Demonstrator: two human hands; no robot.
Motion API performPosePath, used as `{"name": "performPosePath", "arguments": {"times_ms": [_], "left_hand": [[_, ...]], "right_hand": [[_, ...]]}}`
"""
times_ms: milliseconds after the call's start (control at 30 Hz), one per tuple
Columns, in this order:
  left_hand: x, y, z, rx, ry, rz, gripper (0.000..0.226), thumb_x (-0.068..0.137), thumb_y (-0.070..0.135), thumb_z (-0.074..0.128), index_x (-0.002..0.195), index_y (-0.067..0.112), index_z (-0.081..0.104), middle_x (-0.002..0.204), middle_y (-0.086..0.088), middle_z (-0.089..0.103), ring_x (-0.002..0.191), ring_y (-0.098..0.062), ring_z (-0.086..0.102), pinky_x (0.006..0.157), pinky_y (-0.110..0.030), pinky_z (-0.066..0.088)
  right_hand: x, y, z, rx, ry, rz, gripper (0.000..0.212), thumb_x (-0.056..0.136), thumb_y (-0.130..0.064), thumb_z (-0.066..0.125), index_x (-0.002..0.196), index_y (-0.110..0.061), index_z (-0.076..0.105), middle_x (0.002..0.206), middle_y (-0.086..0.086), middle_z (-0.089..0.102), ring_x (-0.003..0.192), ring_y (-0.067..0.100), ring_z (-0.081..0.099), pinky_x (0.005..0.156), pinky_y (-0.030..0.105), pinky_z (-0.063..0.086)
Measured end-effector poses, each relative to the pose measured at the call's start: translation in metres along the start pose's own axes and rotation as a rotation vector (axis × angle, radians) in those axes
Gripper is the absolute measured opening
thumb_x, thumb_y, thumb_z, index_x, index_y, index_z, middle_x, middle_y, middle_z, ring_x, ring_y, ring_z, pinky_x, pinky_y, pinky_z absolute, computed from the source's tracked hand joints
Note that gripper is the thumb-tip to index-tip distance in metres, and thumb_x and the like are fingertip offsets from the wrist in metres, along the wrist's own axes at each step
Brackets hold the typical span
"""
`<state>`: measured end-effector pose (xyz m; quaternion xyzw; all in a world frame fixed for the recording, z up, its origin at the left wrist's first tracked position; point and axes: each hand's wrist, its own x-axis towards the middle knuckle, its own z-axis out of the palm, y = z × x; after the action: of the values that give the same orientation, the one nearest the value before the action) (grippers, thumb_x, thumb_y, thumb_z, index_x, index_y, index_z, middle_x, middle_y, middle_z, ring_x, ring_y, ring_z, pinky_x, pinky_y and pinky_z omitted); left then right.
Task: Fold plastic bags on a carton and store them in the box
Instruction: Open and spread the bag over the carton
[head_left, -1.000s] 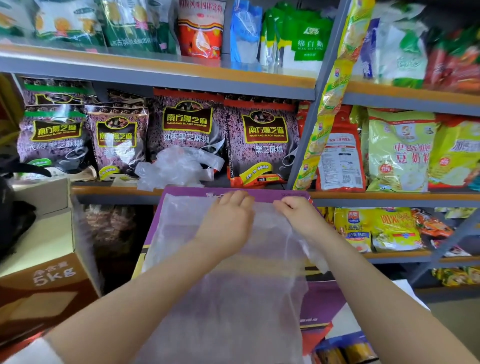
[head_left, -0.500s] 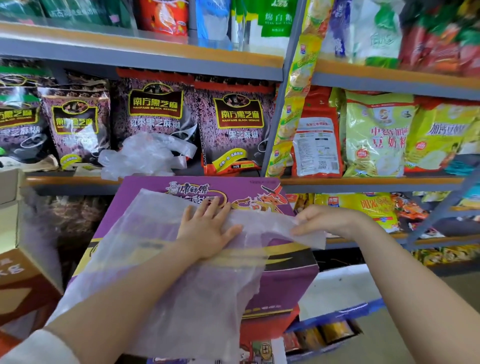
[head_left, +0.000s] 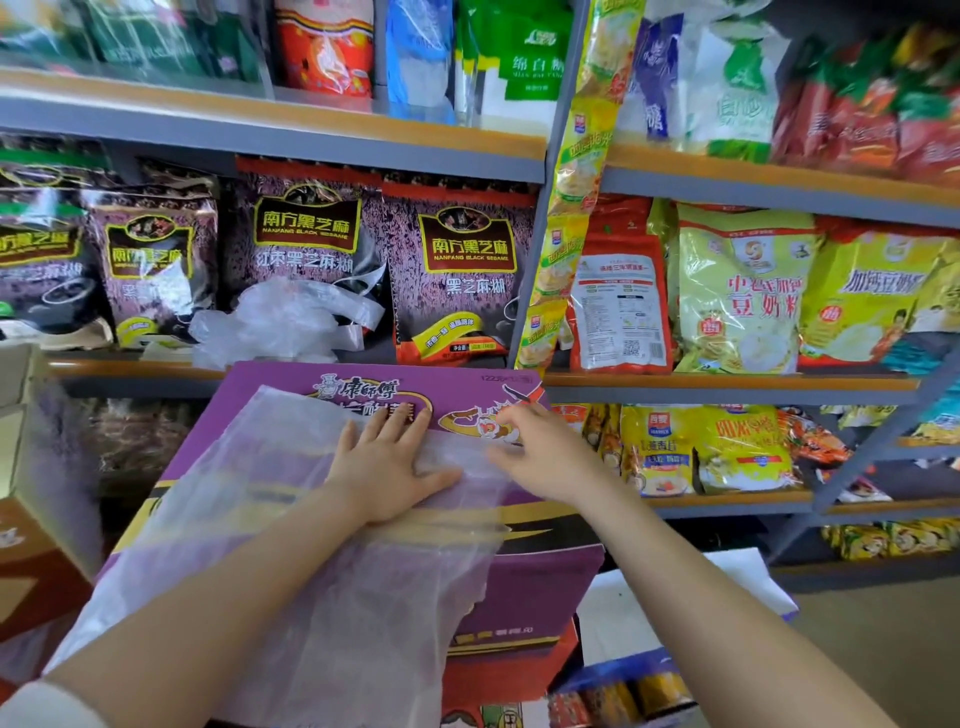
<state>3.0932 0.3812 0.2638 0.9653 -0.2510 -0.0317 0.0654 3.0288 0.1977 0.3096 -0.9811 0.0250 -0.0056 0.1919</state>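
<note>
Head view, looking down at a purple carton (head_left: 519, 582) in the lower centre of the frame, set in front of shop shelves (head_left: 311, 132). A thin, see-through plastic bag (head_left: 291, 519) lies spread over the carton's top, its lower part draping over the near edge toward the bottom left. Left hand (head_left: 387, 470): open and flat, fingers spread, palm pressing on the bag near its upper right corner. Right hand (head_left: 537, 457): just beside the left, fingers curled at the bag's right edge; whether they pinch the film cannot be told. A heap of crumpled clear bags (head_left: 283, 322) sits on the shelf just above the carton, among dark snack packets (head_left: 306, 249). A brown cardboard box (head_left: 31, 566) shows at the left edge of the frame.
</note>
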Motion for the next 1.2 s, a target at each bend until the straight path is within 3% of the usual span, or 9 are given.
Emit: {"name": "performPosePath", "arguments": {"times_ms": [100,233,333,533,667,800,900,1100,1200], "left_hand": [[0.001,-0.010,-0.008,-0.133,0.110,0.045,0.082,0.077,0.069,0.006,0.144,0.025,0.025,0.149,0.001,0.031,0.136,-0.022,0.026,0.112,-0.039,0.019],[0.006,-0.033,-0.021,0.022,0.092,0.140,0.051,0.096,0.045,0.034,0.140,0.021,0.033,0.144,-0.002,0.038,0.130,-0.024,0.033,0.107,-0.032,0.022],[0.013,-0.051,-0.036,0.096,-0.015,0.204,0.067,0.087,0.060,0.037,0.142,0.023,0.030,0.146,-0.002,0.036,0.133,-0.023,0.031,0.110,-0.033,0.016],[0.037,-0.074,-0.075,-0.115,0.052,0.177,0.037,0.091,0.044,0.050,0.102,0.009,0.048,0.102,-0.015,0.062,0.099,-0.033,0.056,0.077,-0.038,0.041],[0.065,-0.079,-0.097,-0.008,0.332,0.161,0.034,0.093,0.035,0.049,0.103,0.002,0.049,0.098,-0.022,0.062,0.094,-0.037,0.057,0.068,-0.038,0.037],[0.097,-0.086,-0.086,0.150,0.368,0.104,0.053,0.089,0.037,0.055,0.131,0.011,0.038,0.127,-0.013,0.049,0.119,-0.031,0.044,0.095,-0.040,0.031],[0.099,-0.091,-0.059,0.092,0.283,0.128,0.067,0.086,0.034,0.059,0.142,0.014,0.027,0.142,-0.010,0.032,0.131,-0.029,0.028,0.104,-0.041,0.024],[0.013,-0.071,-0.062,-0.357,0.276,0.509,0.071,0.081,0.064,0.031,0.118,0.009,0.057,0.126,-0.008,0.054,0.114,-0.024,0.052,0.099,-0.026,0.033],[-0.036,-0.061,-0.056,-0.307,0.248,0.412,0.078,0.071,0.072,0.033,0.124,0.019,0.052,0.125,0.005,0.055,0.109,-0.016,0.056,0.088,-0.032,0.049]], "right_hand": [[0.012,-0.013,0.017,-0.080,-0.080,0.015,0.051,0.086,-0.038,0.059,0.126,-0.011,0.045,0.129,0.008,0.047,0.120,0.027,0.042,0.094,0.038,0.041],[0.025,-0.023,0.009,0.006,-0.188,0.092,0.026,0.077,-0.028,0.070,0.081,-0.009,0.053,0.079,0.005,0.049,0.074,0.022,0.050,0.060,0.030,0.034],[0.033,-0.030,0.003,0.041,-0.273,0.053,0.044,0.077,-0.021,0.070,0.055,-0.017,0.032,0.060,-0.002,0.026,0.055,0.016,0.028,0.052,0.030,0.018],[0.063,-0.046,-0.022,0.117,0.157,0.063,0.008,0.079,-0.022,0.061,0.080,-0.029,0.057,0.089,0.000,0.062,0.098,0.028,0.058,0.083,0.038,0.042],[0.071,-0.063,-0.041,-0.171,0.437,-0.002,0.052,0.086,-0.029,0.060,0.134,-0.021,0.043,0.139,0.002,0.045,0.131,0.024,0.037,0.106,0.036,0.026],[0.035,-0.074,-0.031,0.151,0.037,-0.245,0.056,0.083,-0.048,0.061,0.130,-0.019,0.050,0.134,-0.002,0.050,0.125,0.012,0.045,0.103,0.022,0.032],[0.006,-0.074,-0.018,-0.031,-0.212,-0.329,0.087,0.061,-0.078,0.054,0.132,-0.030,0.046,0.138,-0.014,0.046,0.127,0.002,0.040,0.108,0.025,0.032],[0.018,-0.064,0.004,-0.326,-0.092,-0.277,0.033,0.087,-0.026,0.053,0.120,-0.024,0.054,0.122,-0.003,0.054,0.114,0.021,0.052,0.082,0.033,0.042],[0.026,-0.069,0.011,-0.256,0.043,-0.224,0.018,0.093,-0.018,0.044,0.100,-0.013,0.060,0.105,0.004,0.059,0.101,0.025,0.055,0.068,0.032,0.036]]}}
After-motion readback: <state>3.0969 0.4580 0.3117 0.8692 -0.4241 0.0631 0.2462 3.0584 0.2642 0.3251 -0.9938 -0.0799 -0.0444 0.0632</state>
